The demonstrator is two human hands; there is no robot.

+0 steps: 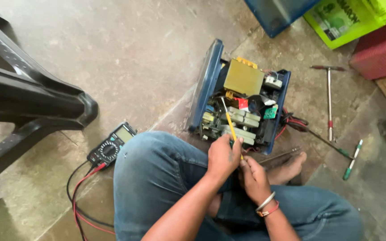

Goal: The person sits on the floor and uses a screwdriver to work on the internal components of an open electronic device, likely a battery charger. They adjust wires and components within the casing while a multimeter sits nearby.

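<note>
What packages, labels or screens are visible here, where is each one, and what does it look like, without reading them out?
Multimeter screen: on the floor left of the knee, small greyish rectangle on a black meter with a round dial.
Green package: top right corner, flat bright green pack with dark print.
Small red label: inside the opened blue device, on a component.

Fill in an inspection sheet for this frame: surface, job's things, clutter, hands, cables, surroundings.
Surface: bare, stained concrete floor.
Job's things: opened blue electrical unit with boards exposed; yellow-handled screwdriver reaching into it.
Clutter: T-handle wrench, green-handled screwdrivers, multimeter.
Hands: left hand and right hand both on the screwdriver's handle end.
Cables: red and black multimeter leads; red and black wires beside the unit.
Surroundings: dark plastic chair, green package, red crate.
</note>
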